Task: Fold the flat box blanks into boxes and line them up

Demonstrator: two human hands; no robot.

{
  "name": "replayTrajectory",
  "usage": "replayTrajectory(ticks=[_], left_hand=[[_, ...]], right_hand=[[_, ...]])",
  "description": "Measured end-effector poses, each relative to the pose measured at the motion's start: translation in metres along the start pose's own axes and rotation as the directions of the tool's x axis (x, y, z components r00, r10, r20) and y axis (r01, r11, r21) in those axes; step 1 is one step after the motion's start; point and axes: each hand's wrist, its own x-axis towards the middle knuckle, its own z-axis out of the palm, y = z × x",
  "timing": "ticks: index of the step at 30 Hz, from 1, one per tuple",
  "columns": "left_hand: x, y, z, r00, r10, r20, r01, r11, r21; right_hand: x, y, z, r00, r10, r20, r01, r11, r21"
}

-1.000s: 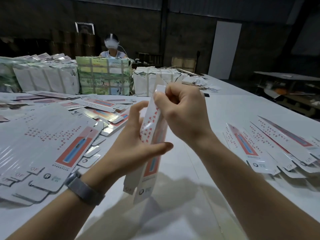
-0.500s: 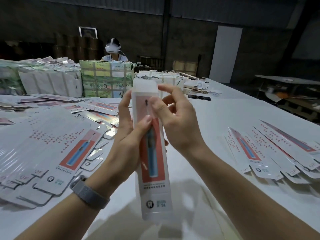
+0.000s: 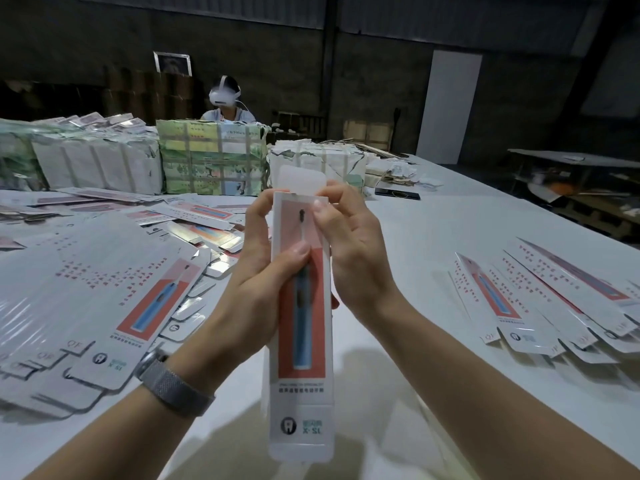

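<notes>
Head view: the box (image 3: 300,320) is held upright above the table (image 3: 450,237), at centre frame, printed face toward the camera. The left hand (image 3: 263,271) wraps the box's left edge, thumb pressed on the front panel, fingers behind. The right hand (image 3: 349,244) pinches the upper right corner, thumb on the front near the top, the other fingers curled behind. The top flap (image 3: 301,178) stands open above both hands. A watch (image 3: 173,384) sits on the left wrist. Flat blanks (image 3: 104,299) lie stacked on the table at left; a fanned row of blanks (image 3: 554,299) lies at right. Strapped bundles (image 3: 211,157) stand at the far edge; a person with a headset (image 3: 225,98) sits behind them
</notes>
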Motion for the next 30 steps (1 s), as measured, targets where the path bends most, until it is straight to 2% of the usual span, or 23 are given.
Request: replayTrajectory(ticks=[8,12,15,18,20,25,30], left_hand=[[-0.003,0.001,0.004,0.991,-0.120,0.062,0.126,0.986,-0.113],[-0.002,0.003,0.001,0.993,-0.118,0.027,0.120,0.989,-0.088],[-0.003,0.001,0.000,0.990,-0.130,0.048,0.134,0.987,-0.094],[-0.003,-0.001,0.001,0.990,-0.120,0.069,0.125,0.990,-0.068],[-0.003,-0.002,-0.001,0.993,-0.093,0.079,0.095,0.995,-0.024],[-0.003,0.001,-0.002,0.990,-0.102,0.101,0.108,0.993,-0.057],[-0.003,0.004,-0.004,0.991,-0.103,0.087,0.104,0.995,-0.003]], right_hand=[[0.005,-0.001,-0.011,0.999,0.051,-0.001,-0.048,0.954,0.297],[0.005,-0.004,-0.012,0.995,0.094,0.037,-0.100,0.968,0.230],[0.008,-0.007,-0.015,0.985,0.162,0.060,-0.173,0.949,0.266],[0.013,-0.010,-0.021,0.956,0.241,0.167,-0.285,0.899,0.333],[0.016,-0.010,-0.024,0.936,0.262,0.236,-0.329,0.890,0.315],[0.016,-0.009,-0.027,0.918,0.257,0.300,-0.344,0.895,0.283],[0.016,-0.011,-0.024,0.921,0.246,0.303,-0.341,0.883,0.322]])
